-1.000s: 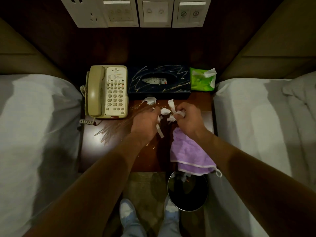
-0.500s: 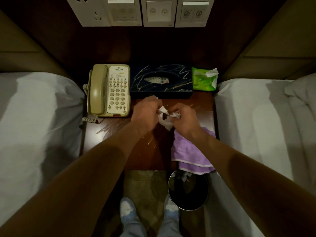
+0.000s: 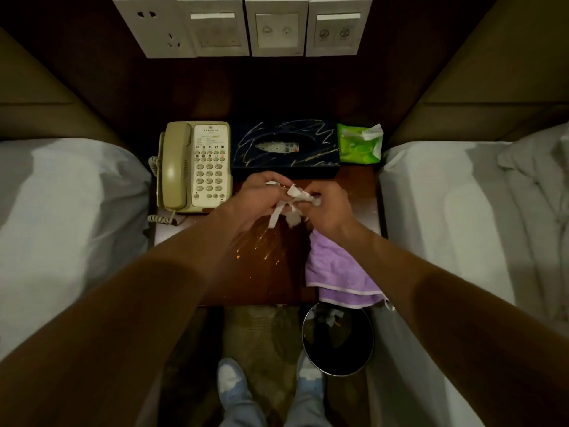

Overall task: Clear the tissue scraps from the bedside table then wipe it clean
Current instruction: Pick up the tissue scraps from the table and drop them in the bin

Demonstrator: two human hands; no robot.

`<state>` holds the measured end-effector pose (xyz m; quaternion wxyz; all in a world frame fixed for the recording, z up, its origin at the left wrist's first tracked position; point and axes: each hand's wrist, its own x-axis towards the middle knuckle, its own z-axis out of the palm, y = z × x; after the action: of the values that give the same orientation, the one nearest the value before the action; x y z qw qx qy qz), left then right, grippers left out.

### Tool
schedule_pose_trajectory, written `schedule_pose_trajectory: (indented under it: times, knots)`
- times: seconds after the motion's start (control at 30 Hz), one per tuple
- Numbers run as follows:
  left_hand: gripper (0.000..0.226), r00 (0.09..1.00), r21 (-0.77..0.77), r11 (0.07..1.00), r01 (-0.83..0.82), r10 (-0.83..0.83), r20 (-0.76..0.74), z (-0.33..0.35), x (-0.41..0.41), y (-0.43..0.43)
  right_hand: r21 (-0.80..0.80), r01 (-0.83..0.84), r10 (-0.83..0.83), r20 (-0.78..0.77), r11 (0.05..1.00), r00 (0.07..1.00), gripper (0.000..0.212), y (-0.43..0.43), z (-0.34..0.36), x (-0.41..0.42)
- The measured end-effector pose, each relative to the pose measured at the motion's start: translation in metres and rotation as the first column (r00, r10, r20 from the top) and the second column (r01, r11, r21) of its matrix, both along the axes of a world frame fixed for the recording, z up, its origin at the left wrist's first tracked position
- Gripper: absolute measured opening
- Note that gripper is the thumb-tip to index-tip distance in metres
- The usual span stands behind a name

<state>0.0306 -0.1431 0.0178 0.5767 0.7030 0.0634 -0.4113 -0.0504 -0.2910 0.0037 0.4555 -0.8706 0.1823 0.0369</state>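
Above the middle of the bedside table [image 3: 271, 282], a bunch of white tissue scraps [image 3: 292, 208] is held between both hands. The left hand [image 3: 260, 200] is curled around one side of the bunch, and the right hand [image 3: 331, 208] is closed on the other side, so the fingers of both are bent and wrapped on the paper. Some strips are seen hanging down from the hands, just over the wood. Small bright specks [image 3: 261, 246] are scattered on the dark surface below them. A purple cloth [image 3: 335, 272] is laid at the front right corner of the table, with its edge hanging over a round black bin [image 3: 371, 343] on the floor, where a few white scraps are seen. At the back of the table a beige telephone [image 3: 194, 167], a dark tissue box [image 3: 284, 149] and a green packet [image 3: 358, 146] are placed in a row from left to right. White beds [image 3: 61, 211] are seen on both sides.
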Motion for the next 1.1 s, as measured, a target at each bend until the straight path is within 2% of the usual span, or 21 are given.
schedule_pose_trajectory:
  times: [0.07, 0.13, 0.33, 0.5, 0.6, 0.7, 0.77, 0.87, 0.93, 1.0, 1.1]
  knots:
    - [0.027, 0.998, -0.044, 0.999, -0.005, 0.002, -0.069, 0.005, -0.004, 0.000, 0.000, 0.023, -0.023, 0.016, 1.000, 1.000, 0.010, -0.004, 0.007, -0.003]
    - [0.025, 0.993, -0.036, 0.998, 0.058, -0.061, -0.099, 0.011, -0.011, -0.004, -0.040, 0.025, -0.023, 0.043, 0.999, 0.999, 0.011, -0.010, 0.016, -0.008]
    - [0.019, 0.965, 0.058, 0.969, 0.241, -0.246, 0.090, 0.022, -0.052, -0.043, -0.127, -0.002, 0.008, 0.049, 0.992, 0.999, 0.015, -0.037, 0.044, -0.058]
    - [0.014, 0.867, 0.121, 0.891, 0.439, -0.455, 0.204, 0.028, -0.115, -0.079, -0.190, 0.067, -0.062, 0.028, 0.980, 0.998, 0.014, -0.055, 0.060, -0.144]
    - [0.019, 0.820, 0.130, 0.855, 0.503, -0.519, 0.243, 0.025, -0.166, -0.085, -0.150, 0.125, -0.124, 0.021, 0.981, 0.992, 0.018, -0.059, 0.056, -0.197]
    - [0.013, 0.749, 0.148, 0.807, 0.572, -0.587, 0.308, 0.004, -0.213, -0.084, -0.155, 0.191, -0.190, 0.027, 0.969, 0.982, 0.020, -0.056, 0.039, -0.252]
    - [0.012, 0.697, 0.187, 0.765, 0.617, -0.641, 0.321, -0.014, -0.241, -0.080, -0.134, 0.196, -0.201, -0.027, 0.971, 0.979, 0.017, -0.050, 0.018, -0.287]
    - [0.013, 0.598, 0.320, 0.645, 0.694, -0.764, 0.242, -0.046, -0.278, -0.069, -0.139, 0.155, -0.173, -0.135, 0.978, 0.976, 0.019, -0.040, -0.019, -0.323]
    - [0.030, 0.569, 0.397, 0.566, 0.723, -0.813, 0.123, -0.066, -0.294, -0.065, -0.112, 0.168, -0.188, -0.207, 0.979, 0.960, 0.026, -0.035, -0.044, -0.332]
    - [0.043, 0.587, 0.452, 0.527, 0.719, -0.809, 0.009, -0.082, -0.300, -0.064, -0.034, 0.206, -0.207, -0.284, 0.978, 0.936, 0.027, -0.029, -0.065, -0.332]
    - [0.049, 0.638, 0.460, 0.531, 0.711, -0.763, -0.105, -0.099, -0.300, -0.071, 0.009, 0.313, -0.286, -0.383, 0.950, 0.878, 0.016, -0.023, -0.093, -0.327]
